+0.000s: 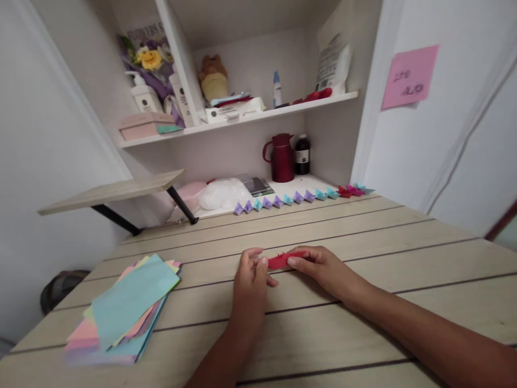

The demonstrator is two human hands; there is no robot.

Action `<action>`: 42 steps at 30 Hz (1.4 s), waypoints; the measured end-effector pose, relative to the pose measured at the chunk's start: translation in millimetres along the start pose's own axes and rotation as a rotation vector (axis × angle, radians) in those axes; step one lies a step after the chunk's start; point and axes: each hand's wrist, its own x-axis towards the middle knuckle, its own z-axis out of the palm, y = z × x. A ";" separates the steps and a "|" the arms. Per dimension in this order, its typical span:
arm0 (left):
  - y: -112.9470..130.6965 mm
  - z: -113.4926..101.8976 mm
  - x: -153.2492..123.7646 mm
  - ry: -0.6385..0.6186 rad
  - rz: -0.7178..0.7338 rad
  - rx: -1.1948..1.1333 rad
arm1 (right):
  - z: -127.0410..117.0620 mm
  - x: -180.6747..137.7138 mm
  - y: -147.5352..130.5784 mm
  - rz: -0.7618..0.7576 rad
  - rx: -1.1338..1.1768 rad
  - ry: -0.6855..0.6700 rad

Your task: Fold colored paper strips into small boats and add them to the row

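Observation:
Between my hands, low over the middle of the table, is a small folded red paper (278,262) with little points along its upper edge. My right hand (317,264) pinches its right end between thumb and fingers. At its left end is my left hand (253,275), thumb and fingertips closed around the paper's edge, slightly blurred. A row of small folded paper pieces (298,197) in purple, light blue, red and pink lines the table's far edge. To the left lies a fanned stack of coloured paper sheets (135,302), a light blue one on top.
The slatted wooden table (323,345) reaches back to a shelf unit (258,119). A dark red jug (282,159) and a dark bottle (302,155) stand in its lower part. At left rises a small wooden stand (117,188) on black legs. A pink note (410,77) hangs at right.

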 end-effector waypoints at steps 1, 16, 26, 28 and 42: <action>-3.0 -1.7 1.9 0.008 0.025 0.087 | -3.7 0.9 2.6 -0.039 -0.141 -0.031; -2.9 -15.5 0.5 -0.142 0.153 0.557 | -22.6 3.6 6.6 -0.051 -0.437 -0.072; 11.0 -23.0 -10.1 -0.446 0.281 0.592 | -27.0 -8.5 -15.8 0.042 -0.391 -0.292; 12.3 -21.7 -13.1 -0.529 0.333 0.673 | -21.8 -8.3 -13.5 0.032 -0.412 -0.231; 18.2 -14.3 -14.4 -0.468 0.285 0.738 | -17.1 -3.0 -7.6 -0.002 -0.479 -0.076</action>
